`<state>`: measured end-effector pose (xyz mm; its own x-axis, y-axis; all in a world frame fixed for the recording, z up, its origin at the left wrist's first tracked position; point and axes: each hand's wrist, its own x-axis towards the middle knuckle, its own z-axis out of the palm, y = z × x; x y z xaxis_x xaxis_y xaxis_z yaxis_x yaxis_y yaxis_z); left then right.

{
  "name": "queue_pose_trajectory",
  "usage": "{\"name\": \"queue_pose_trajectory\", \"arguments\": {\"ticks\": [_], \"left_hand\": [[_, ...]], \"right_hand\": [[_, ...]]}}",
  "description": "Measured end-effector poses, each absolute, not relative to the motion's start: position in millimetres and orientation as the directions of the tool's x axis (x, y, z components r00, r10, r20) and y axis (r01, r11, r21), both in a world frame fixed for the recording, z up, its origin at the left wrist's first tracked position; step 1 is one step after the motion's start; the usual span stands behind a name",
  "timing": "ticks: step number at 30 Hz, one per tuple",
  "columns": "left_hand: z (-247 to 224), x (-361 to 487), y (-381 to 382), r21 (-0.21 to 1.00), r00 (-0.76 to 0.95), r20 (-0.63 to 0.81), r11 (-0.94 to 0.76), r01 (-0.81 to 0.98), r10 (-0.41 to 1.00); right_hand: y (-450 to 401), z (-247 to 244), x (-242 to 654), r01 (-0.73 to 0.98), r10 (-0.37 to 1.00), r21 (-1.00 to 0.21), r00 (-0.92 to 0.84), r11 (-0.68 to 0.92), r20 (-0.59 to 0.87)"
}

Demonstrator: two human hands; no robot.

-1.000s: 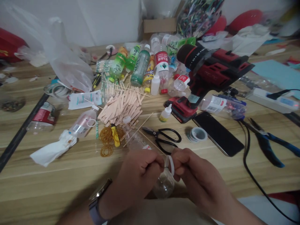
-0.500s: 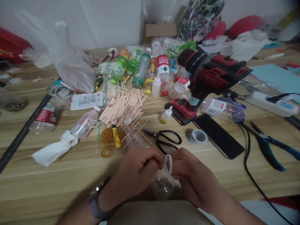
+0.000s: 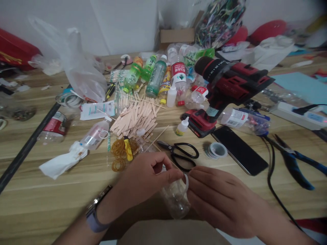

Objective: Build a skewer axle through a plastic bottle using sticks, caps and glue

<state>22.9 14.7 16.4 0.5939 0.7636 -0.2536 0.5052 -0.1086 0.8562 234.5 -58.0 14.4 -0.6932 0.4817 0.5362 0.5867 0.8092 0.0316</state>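
Near the front edge, a clear plastic bottle [image 3: 176, 203] hangs between my hands, with a white ring [image 3: 186, 183] at its upper right. My left hand [image 3: 150, 175] comes from the left with thumb and forefinger pinched at the ring; whatever thin thing lies between the fingertips is too small to make out. On the right, my right hand [image 3: 222, 199] lies along the bottle and ring, its fingers pressed together. Its thumb is hidden. Just beyond the hands are black-handled scissors [image 3: 184, 154] and thin wooden skewers [image 3: 157, 137].
A red and black drill [image 3: 219, 92] stands at the right, near a phone [image 3: 240, 149], wire spools [image 3: 216, 150] and pliers [image 3: 291, 158]. Wooden sticks [image 3: 135, 117], rubber bands [image 3: 119, 154], a glue bottle [image 3: 182, 127] and several drink bottles [image 3: 155, 77] lie beyond. A cable [image 3: 273, 190] runs at the right.
My left hand has opened its curled fingers somewhat and keeps a pinch at the ring. My right hand's fingers have straightened and moved lower along the bottle. The view has shifted slightly.
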Motion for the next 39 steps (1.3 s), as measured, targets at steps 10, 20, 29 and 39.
{"name": "queue_pose_trajectory", "arguments": {"ticks": [10,20,29,39], "left_hand": [[15,20,18,0.905,0.632,-0.245,-0.061,0.422,0.735],[10,16,16,0.957,0.593,-0.202,0.028,0.290,0.779],[16,22,5,0.887,0.603,-0.158,-0.157,0.435,0.782],[16,25,-1,0.912,0.700,-0.093,-0.222,0.345,0.708]], "right_hand": [[-65,16,233,0.635,0.625,-0.223,-0.525,0.740,0.578],[-62,2,243,0.664,0.704,-0.371,-0.339,0.650,0.624],[-74,-16,220,-0.176,0.983,-0.969,-0.029,0.176,0.183],[-70,-15,218,0.238,0.947,-0.918,-0.121,0.317,0.296]]}}
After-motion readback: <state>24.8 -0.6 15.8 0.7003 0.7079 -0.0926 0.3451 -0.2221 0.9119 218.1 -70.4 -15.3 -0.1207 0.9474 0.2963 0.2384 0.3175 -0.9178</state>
